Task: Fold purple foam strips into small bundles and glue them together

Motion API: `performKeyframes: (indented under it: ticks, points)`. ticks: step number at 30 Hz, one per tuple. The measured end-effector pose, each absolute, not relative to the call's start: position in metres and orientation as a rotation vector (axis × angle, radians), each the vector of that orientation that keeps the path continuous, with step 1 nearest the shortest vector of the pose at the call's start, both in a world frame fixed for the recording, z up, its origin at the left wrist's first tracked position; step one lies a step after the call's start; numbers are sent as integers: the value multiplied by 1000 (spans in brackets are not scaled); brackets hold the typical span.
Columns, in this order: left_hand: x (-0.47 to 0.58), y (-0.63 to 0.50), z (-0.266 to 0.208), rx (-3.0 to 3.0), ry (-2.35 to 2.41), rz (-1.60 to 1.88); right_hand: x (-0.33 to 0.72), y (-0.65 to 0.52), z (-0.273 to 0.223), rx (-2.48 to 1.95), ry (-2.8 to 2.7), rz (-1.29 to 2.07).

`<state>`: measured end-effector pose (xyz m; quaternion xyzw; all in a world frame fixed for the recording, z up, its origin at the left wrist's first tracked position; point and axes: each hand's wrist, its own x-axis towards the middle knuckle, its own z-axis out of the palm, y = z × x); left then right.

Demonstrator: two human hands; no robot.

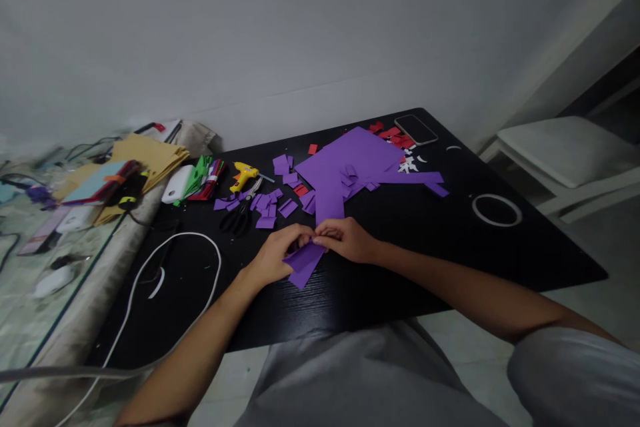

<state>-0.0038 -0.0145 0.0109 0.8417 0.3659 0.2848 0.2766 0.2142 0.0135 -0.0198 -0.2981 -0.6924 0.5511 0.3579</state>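
Note:
Near the front edge of the black table, my left hand (280, 250) and my right hand (347, 239) meet, both closed on a folded piece of purple paper (306, 265). Its lower part hangs in two flaps below my fingers; the fold at my fingertips is partly hidden. Just beyond my hands lies a purple paper strip (329, 203), which overlaps a large purple sheet (367, 150). To the left are several small folded purple pieces (267, 210), beside black-handled scissors (239, 217) and a yellow glue gun (244, 175).
A phone (416, 129) lies at the back right, near red paper scraps (397, 138). A white ring (497, 210) is on the right. A white cable (217, 267) loops across the left side. Coloured paper bundles (203, 177) stand at the back left. A white stool (570, 147) is at right.

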Motion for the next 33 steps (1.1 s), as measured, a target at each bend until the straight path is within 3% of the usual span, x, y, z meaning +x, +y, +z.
performKeyframes:
  ticks: [6, 13, 24, 33]
  points:
    - [1, -16, 13, 2144, 1038, 804, 222, 14, -15, -671, -2168, 977]
    - [0, -14, 9, 2129, 1065, 834, 220, 12, -17, -668, -2205, 892]
    - [-2, -14, 12, 2299, 931, 768, 214, 14, -19, -784, -1700, 1494]
    - [-6, -15, 15, 2239, 943, 772, 214, 15, -18, -762, -1557, 1649]
